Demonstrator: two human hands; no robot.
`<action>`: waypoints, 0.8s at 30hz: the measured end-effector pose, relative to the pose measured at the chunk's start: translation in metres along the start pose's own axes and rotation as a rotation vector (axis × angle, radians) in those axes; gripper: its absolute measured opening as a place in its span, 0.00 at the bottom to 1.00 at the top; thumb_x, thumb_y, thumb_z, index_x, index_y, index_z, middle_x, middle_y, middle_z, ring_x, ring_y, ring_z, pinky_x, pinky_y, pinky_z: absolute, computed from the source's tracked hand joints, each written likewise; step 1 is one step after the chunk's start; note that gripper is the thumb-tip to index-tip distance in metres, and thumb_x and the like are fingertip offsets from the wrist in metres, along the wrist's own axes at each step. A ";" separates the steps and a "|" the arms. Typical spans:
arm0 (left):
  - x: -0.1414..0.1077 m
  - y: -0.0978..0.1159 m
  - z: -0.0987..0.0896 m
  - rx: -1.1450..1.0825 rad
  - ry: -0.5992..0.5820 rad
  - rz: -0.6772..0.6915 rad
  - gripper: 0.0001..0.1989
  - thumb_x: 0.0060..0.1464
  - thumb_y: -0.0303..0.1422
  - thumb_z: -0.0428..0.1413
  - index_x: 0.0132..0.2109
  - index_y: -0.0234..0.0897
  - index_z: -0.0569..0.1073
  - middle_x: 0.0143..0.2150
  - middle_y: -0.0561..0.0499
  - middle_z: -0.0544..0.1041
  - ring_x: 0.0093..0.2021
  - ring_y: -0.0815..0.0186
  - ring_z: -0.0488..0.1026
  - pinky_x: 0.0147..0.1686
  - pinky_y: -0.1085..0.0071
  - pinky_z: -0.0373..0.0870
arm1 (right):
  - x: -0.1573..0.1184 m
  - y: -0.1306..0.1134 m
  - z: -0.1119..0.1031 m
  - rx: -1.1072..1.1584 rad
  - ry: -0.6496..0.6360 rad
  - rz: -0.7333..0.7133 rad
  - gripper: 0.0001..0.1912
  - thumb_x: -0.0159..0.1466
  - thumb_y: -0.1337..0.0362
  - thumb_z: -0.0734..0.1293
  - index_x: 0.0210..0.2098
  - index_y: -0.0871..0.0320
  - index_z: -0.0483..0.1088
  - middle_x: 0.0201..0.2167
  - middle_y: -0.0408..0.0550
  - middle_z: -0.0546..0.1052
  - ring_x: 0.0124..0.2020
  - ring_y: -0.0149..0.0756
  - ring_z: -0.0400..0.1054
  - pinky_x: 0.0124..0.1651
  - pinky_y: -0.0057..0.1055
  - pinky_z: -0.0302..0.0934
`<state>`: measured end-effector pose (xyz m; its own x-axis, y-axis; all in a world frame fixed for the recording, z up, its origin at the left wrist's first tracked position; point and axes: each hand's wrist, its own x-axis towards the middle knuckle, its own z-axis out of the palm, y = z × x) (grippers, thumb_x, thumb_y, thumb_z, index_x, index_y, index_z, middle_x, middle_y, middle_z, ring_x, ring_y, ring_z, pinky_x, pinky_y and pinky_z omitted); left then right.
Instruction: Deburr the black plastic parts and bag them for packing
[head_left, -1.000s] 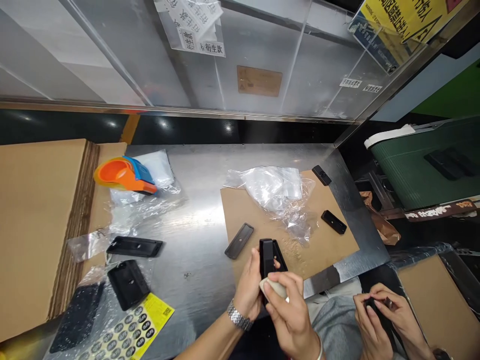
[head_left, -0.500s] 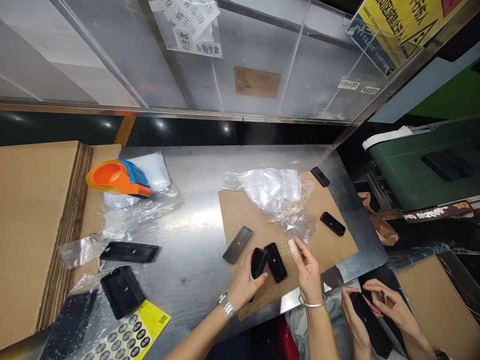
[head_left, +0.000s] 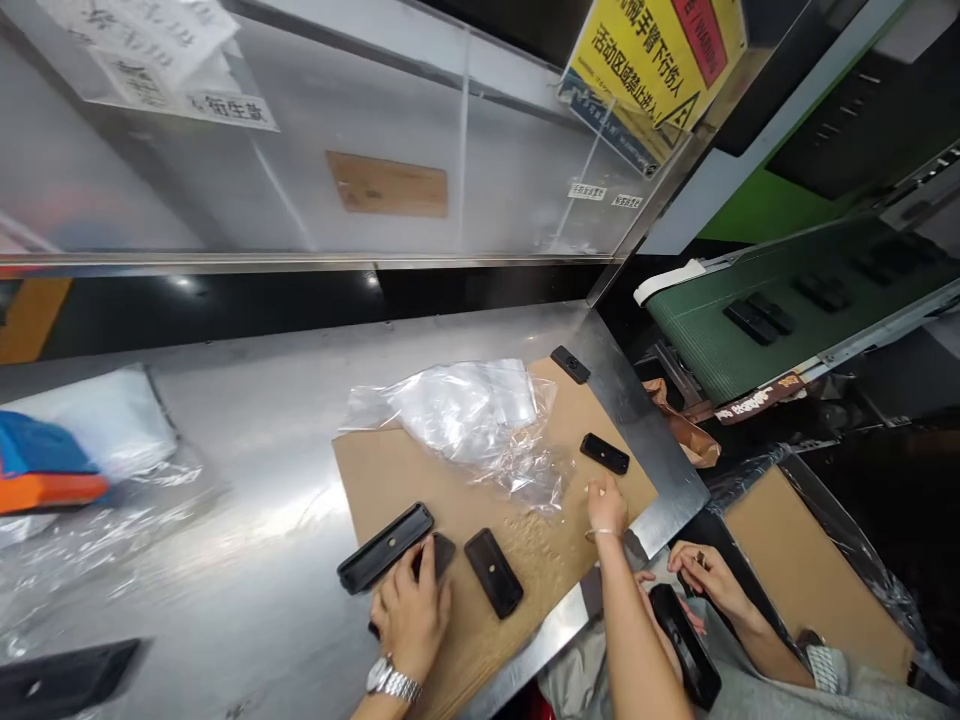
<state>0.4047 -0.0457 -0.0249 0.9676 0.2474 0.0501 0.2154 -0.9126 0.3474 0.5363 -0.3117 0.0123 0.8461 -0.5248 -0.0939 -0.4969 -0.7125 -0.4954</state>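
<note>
My left hand (head_left: 412, 612), with a watch at the wrist, is curled over a black part (head_left: 441, 556) that it largely covers. A long black tray-like part (head_left: 386, 547) lies beside its fingertips, and another black part (head_left: 493, 573) rests on the cardboard sheet (head_left: 382, 470) to its right. Farther right, my right hand (head_left: 607, 506) has its fingers bunched just below a small black part (head_left: 604, 453); anything between them is hidden. One more small black part (head_left: 570, 364) lies at the far corner of the sheet.
Clear plastic bags (head_left: 472, 410) lie on the cardboard. An orange and blue object (head_left: 49, 465) is at the left, above a black part (head_left: 67, 678). At the right, a person's hands (head_left: 709, 580) hold a black part (head_left: 684, 645) near a green conveyor (head_left: 750, 320).
The view has swung right. My left hand has lowered from holding a black part upright to the cardboard. My right hand has moved toward the small black part; its pale piece is out of sight.
</note>
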 end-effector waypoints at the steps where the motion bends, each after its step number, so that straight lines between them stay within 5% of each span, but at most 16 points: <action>1: 0.001 0.003 -0.003 -0.020 0.010 0.000 0.22 0.54 0.33 0.45 0.55 0.27 0.63 0.51 0.35 0.63 0.49 0.50 0.60 0.47 0.53 0.59 | 0.017 -0.001 -0.002 -0.015 -0.011 0.024 0.15 0.63 0.58 0.60 0.46 0.60 0.66 0.41 0.50 0.72 0.40 0.35 0.68 0.44 0.39 0.63; 5: 0.004 0.017 -0.014 -0.226 0.024 0.030 0.21 0.54 0.35 0.46 0.54 0.34 0.63 0.50 0.39 0.65 0.47 0.52 0.62 0.44 0.53 0.62 | 0.058 -0.003 -0.008 0.021 -0.084 0.069 0.13 0.63 0.60 0.61 0.44 0.60 0.66 0.43 0.48 0.70 0.40 0.34 0.67 0.43 0.37 0.64; 8: 0.010 0.035 -0.016 -0.499 -0.036 0.092 0.20 0.54 0.36 0.48 0.54 0.37 0.62 0.49 0.41 0.66 0.49 0.55 0.63 0.47 0.54 0.62 | 0.057 -0.005 -0.013 0.097 -0.126 0.036 0.11 0.64 0.60 0.60 0.43 0.59 0.66 0.43 0.48 0.70 0.39 0.32 0.67 0.42 0.35 0.64; 11: 0.023 0.059 -0.020 -0.721 -0.174 0.107 0.20 0.55 0.35 0.47 0.55 0.37 0.59 0.50 0.41 0.66 0.51 0.58 0.63 0.50 0.57 0.62 | 0.023 -0.011 -0.017 0.203 -0.176 -0.040 0.14 0.63 0.57 0.59 0.40 0.59 0.69 0.38 0.50 0.73 0.37 0.33 0.68 0.41 0.34 0.63; 17: 0.060 0.094 -0.063 -0.953 -0.385 0.349 0.41 0.46 0.40 0.56 0.62 0.38 0.45 0.61 0.39 0.57 0.60 0.54 0.53 0.57 0.54 0.51 | -0.109 -0.031 -0.024 0.467 -0.437 -0.231 0.23 0.59 0.50 0.59 0.39 0.62 0.73 0.34 0.52 0.77 0.36 0.40 0.69 0.40 0.32 0.64; 21: 0.063 0.088 -0.093 -0.983 -0.536 0.415 0.25 0.39 0.37 0.60 0.46 0.37 0.65 0.40 0.46 0.72 0.40 0.61 0.69 0.41 0.66 0.65 | -0.154 -0.036 -0.041 0.732 -0.696 -0.230 0.19 0.59 0.53 0.62 0.43 0.59 0.71 0.35 0.49 0.76 0.35 0.39 0.70 0.40 0.33 0.64; 24: 0.054 0.078 -0.106 -0.893 -0.458 0.349 0.14 0.39 0.31 0.57 0.36 0.37 0.65 0.30 0.51 0.70 0.30 0.67 0.66 0.30 0.72 0.62 | -0.154 -0.038 -0.065 0.791 -0.573 -0.139 0.21 0.63 0.55 0.58 0.52 0.57 0.64 0.41 0.52 0.74 0.41 0.39 0.69 0.45 0.35 0.62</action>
<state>0.4595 -0.0696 0.1040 0.9545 -0.2978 -0.0132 -0.0785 -0.2939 0.9526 0.4121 -0.2337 0.1017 0.9566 -0.0064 -0.2914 -0.2899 -0.1245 -0.9489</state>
